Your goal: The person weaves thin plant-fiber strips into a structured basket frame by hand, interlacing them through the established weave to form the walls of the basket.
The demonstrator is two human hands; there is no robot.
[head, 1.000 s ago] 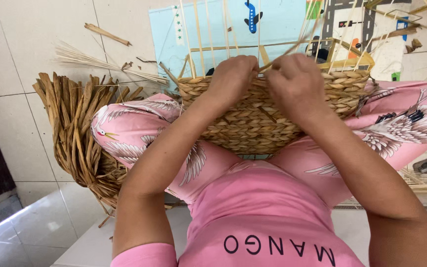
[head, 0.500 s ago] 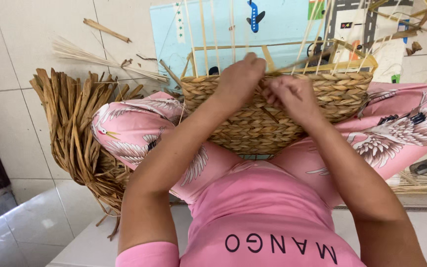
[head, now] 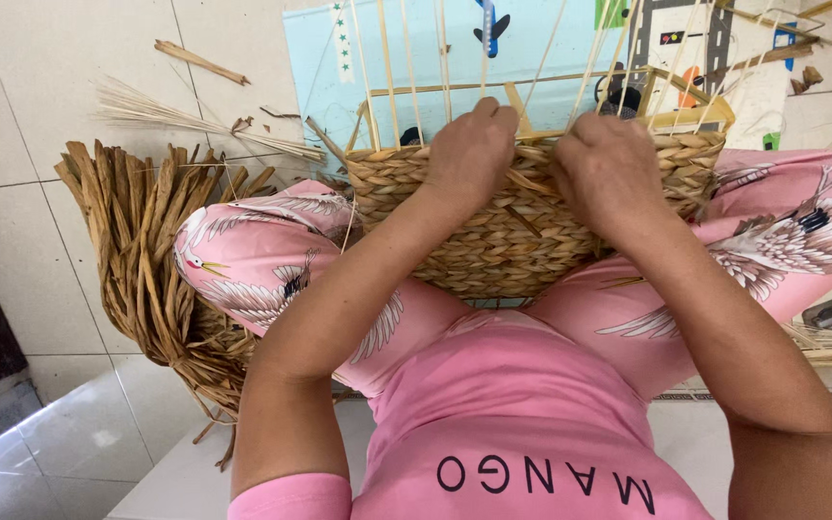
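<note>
**Two hands at the rim of a half-woven basket**

A person in pink clothes sits over a tiled floor [head: 40,144] with a round, tan basket of plaited plant fibre [head: 493,241] resting on the lap, propped between the two knees in pink trousers with a white bird print [head: 262,260]. The woven wall of the basket faces the camera, and its upper edge is unfinished: thin, pale upright stakes [head: 406,58] rise from the rim, and a light wooden frame [head: 686,111] shows inside the top.

The left hand [head: 469,154] lies curled over the rim near the middle of the basket, fingers bent down onto the top row of plaiting and pinched about a strand there; how firm the pinch is cannot be told, since the fingertips are hidden behind the knuckles. The right hand [head: 609,169] sits just beside it, also closed over the rim, fingers folded onto the weave. The two hands are near each other but apart.

To the person's left, a thick bundle of brown dried leaf strips [head: 137,250] lies on the floor against the knee. Beyond it are a loose sheaf of pale straw [head: 175,116] and a short wooden stick [head: 199,61]. A light blue play mat with printed pictures [head: 320,58] lies under the basket's far side.
</note>
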